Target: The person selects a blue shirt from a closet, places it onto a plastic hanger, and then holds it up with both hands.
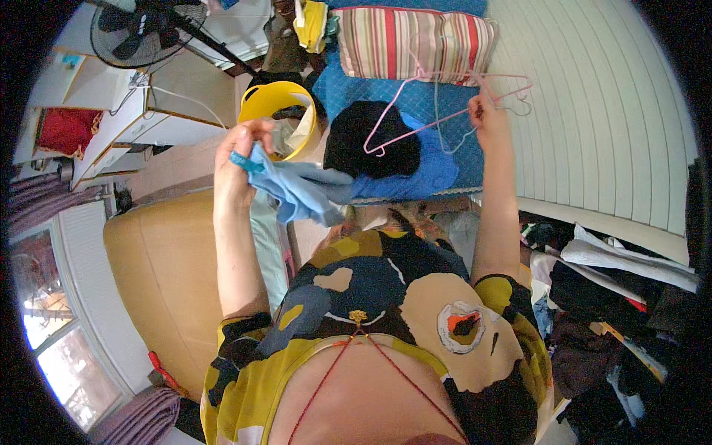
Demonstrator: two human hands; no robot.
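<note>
Head view up, so what have we got in our left hand [241,148]?

We've got a light blue cloth [300,187] pinched there, fingers and thumb closed on its upper left end. The rest hangs loose toward the right, kinda crumpled, with a teal patch [245,161] right by the fingers. Can't tell what sort of garment it is, tbh.

Ok, and our right hand [488,117]?

Closed too, gripping 1 pink hanger [426,124] and 1 pale bluish hanger [437,104]. They overlap, so we can't swear there isn't another in the bunch. The pink one sticks out left, over a black bundle [371,137].

What's that bundle lying on?

A bright blue cloth, [439,167] partly, on the blue quilt [356,87]. Far side of it we see a striped pillow [417,43].

And left of the quilt?

Yellow bucket [274,93], just beyond our left hand, with some pale fabric [297,135] in it. Black fan [144,30] at far left, and a heap of clothes [601,297] near right.
</note>
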